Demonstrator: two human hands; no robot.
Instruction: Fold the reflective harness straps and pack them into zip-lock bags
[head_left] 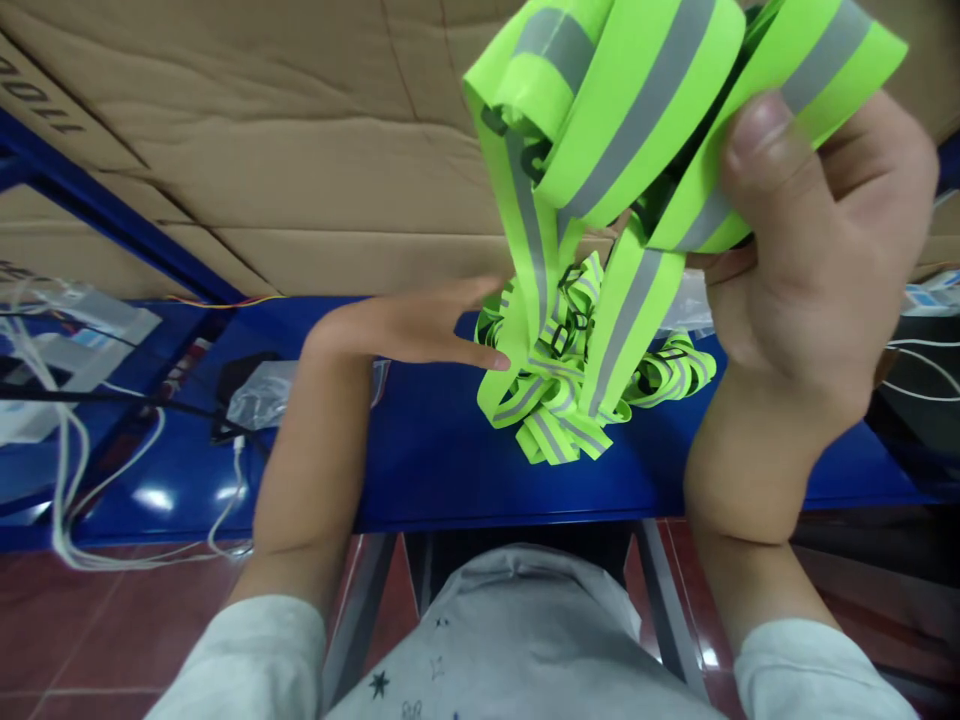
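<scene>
My right hand (pixel 817 210), raised close to the camera, grips a bundle of neon-yellow reflective straps (pixel 637 110) with a grey stripe along each band. Two strap lengths hang from the bundle toward a tangled pile of the same straps (pixel 555 400) on the blue table. Dark plastic buckles show in the bundle and the pile. My left hand (pixel 427 320) reaches in at the pile's left side, thumb and fingers apart; its fingertips are blurred and partly behind the straps, so contact is unclear.
Brown cardboard (pixel 337 180) stands behind the blue table (pixel 450 470). White cables (pixel 64 480) and white boxes (pixel 97 330) lie at the left. A clear plastic bag (pixel 262 395) sits beside my left forearm. Blue metal posts (pixel 150 230) rise at the left.
</scene>
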